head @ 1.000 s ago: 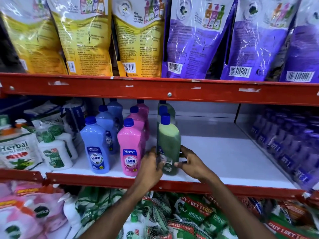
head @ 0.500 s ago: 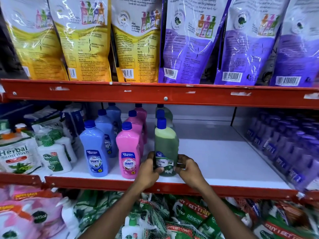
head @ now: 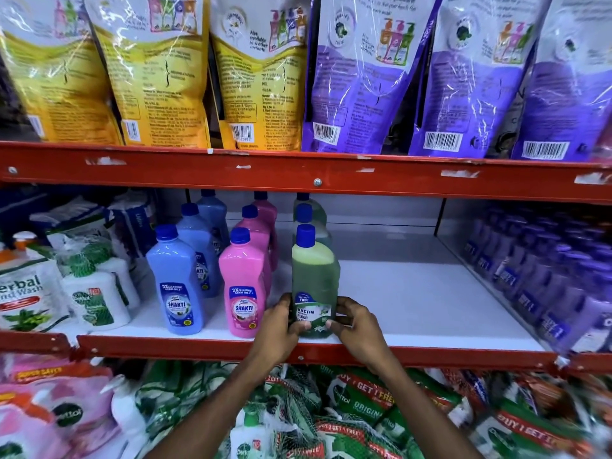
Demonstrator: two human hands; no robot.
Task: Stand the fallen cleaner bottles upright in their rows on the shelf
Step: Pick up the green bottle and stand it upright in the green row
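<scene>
Your green bottle (head: 314, 279) stands upright at the shelf's (head: 414, 303) red front edge, open white board to its right. Your left hand (head: 281, 326) and right hand (head: 356, 326) grip its base from either side, arms reaching up from below.

- Yellow refill pouches (head: 159, 74) stand in a row on the upper level, left side, barcodes low on their backs.
- Purple refill pouches (head: 361, 77) stand just beside them and run on to the right edge.
- A red beam (head: 397, 180) with scuffed paint and a screw head (head: 317, 182) runs under the pouches.
- White handwash bottles in green netting (head: 96, 299) sit at the middle level's left end, beside a pouch reading "Herbal Hand Wash" (head: 23, 293).
- Blurred purple packs (head: 543, 276) crowd the right end.
- Below, pink pouches (head: 49, 409) lie left of netted green packs with red "Buy 1 Get 1 Free" bands (head: 367, 402).
</scene>
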